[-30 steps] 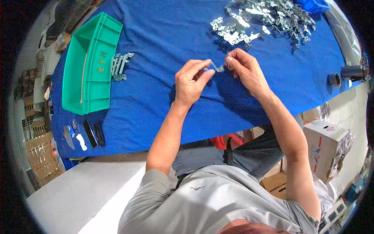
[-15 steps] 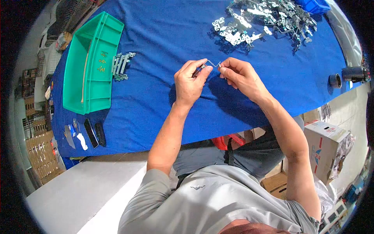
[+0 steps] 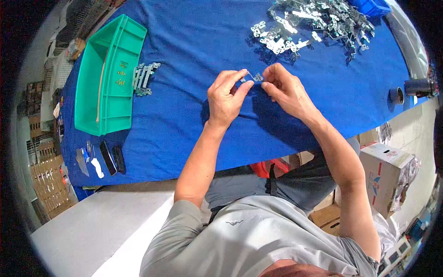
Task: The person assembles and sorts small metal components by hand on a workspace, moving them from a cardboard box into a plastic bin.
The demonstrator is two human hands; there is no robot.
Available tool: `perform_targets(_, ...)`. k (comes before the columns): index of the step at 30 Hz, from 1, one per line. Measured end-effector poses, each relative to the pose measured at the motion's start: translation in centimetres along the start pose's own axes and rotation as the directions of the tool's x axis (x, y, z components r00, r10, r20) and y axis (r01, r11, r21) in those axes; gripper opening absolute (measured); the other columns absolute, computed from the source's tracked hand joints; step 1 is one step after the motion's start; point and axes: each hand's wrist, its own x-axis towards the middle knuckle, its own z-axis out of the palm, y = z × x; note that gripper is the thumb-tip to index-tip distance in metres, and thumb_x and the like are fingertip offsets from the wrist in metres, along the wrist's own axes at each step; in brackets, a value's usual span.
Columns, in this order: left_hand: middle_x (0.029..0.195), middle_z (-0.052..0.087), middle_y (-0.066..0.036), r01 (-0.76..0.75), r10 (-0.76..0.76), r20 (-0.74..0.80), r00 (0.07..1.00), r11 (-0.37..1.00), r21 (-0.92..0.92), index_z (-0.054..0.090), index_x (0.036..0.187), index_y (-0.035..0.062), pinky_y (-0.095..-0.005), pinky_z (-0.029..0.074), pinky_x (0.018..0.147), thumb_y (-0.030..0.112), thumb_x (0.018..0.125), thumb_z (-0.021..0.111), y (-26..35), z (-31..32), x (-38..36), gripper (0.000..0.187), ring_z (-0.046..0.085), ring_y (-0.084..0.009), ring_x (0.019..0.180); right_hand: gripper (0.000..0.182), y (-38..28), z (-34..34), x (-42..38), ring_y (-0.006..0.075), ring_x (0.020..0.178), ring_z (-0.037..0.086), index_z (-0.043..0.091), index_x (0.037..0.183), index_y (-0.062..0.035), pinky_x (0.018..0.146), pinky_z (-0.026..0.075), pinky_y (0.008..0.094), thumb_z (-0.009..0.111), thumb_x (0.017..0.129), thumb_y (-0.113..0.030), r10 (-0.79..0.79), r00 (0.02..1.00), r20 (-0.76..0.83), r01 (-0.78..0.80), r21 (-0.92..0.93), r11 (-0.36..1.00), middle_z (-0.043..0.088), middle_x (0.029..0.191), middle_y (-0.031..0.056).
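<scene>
Just a thin, bent metal bracket (image 3: 258, 77) in the left hand (image 3: 224, 98).

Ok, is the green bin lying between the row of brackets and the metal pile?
No, the row lies between the green bin and the pile.

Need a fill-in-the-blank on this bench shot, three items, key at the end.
1. The left hand holds a small metal bracket above a tablecloth colored ____.
2. The short row of metal brackets lies beside a plastic bin colored ____.
3. The loose heap of metal parts lies nearer the person's ____ hand.

Missing words: blue; green; right.
</scene>
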Motion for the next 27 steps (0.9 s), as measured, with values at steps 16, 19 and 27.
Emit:
perform_targets(16,0.094,0.069,-0.010,0.007,-0.008,0.038,0.999,1.000,0.027,0.074,0.106,0.0038,-0.0291,0.051,0.061,0.008,0.081,0.080,0.7,0.0,0.0,0.026,0.063,-0.0158,0.068,0.019,0.1,-0.8,0.3,0.0116,0.071,0.055,0.063,0.103,-0.0017,0.063,0.047,0.0283,0.060,0.100,-0.020,0.061,0.996,-0.065,-0.048,0.187,0.981,0.065,0.087,0.0034)
perform_targets(19,0.097,0.070,-0.008,0.034,-0.034,-0.050,0.998,0.999,0.006,0.074,0.108,0.0030,-0.0261,0.052,0.070,0.004,0.082,0.079,0.2,0.0,0.0,0.026,0.065,-0.0131,0.079,0.019,-1.0,-1.3,0.3,0.0082,0.069,0.054,0.064,0.103,-0.0019,0.062,0.046,0.0256,0.059,0.100,-0.020,0.287,0.938,0.193,-0.330,0.250,0.910,0.065,0.084,0.0021)
perform_targets(27,0.097,0.069,-0.006,0.082,-0.082,-0.042,0.996,0.997,-0.015,0.074,0.108,0.0023,-0.0256,0.051,0.071,0.003,0.084,0.078,0.1,0.0,-0.1,0.025,0.064,-0.0121,0.081,0.021,-1.5,-0.6,-0.1,0.0074,0.068,0.054,0.065,0.103,-0.0012,0.062,0.046,0.0258,0.059,0.100,-0.021,0.217,0.951,0.221,-0.267,0.228,0.936,0.066,0.081,0.0015)
